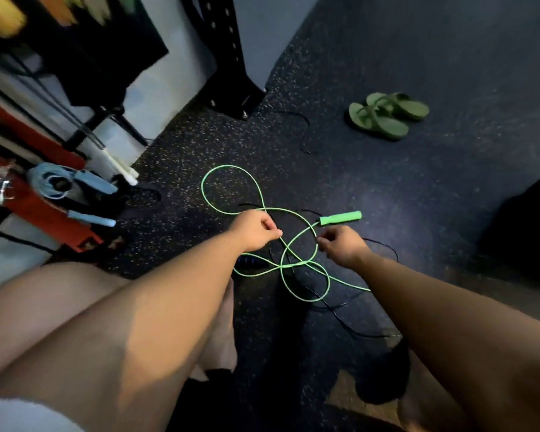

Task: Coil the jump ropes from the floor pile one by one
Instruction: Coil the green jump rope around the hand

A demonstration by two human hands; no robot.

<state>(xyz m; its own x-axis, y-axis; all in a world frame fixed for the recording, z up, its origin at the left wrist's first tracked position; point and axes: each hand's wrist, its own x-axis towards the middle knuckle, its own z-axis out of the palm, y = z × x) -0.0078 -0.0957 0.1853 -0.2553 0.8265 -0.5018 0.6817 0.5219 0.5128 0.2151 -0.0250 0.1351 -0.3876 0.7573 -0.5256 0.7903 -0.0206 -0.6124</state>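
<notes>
On open floor (pixel 418 198), both hands (pixel 258 230) (pixel 342 244) pinch green rope (pixel 340 218).

Both bare arms reach forward from the bottom of the view, and the hands meet on the near side of the green handle (pixel 340 218). The left hand (pixel 256 232) lies left of the handle, back of the hand up and wrist straight. Its fingers (pixel 273 233) are curled in, and thumb and forefinger pinch the cord of the green jump rope (pixel 228 169). The right hand (pixel 343 244) sits just below the handle, closer to it than the left. It is also knuckles-up, with fingertips bunched on a loop of the same cord. The two hands are near each other but apart. A bare left thigh (pixel 75 307) is bent up beside the left forearm.
</notes>
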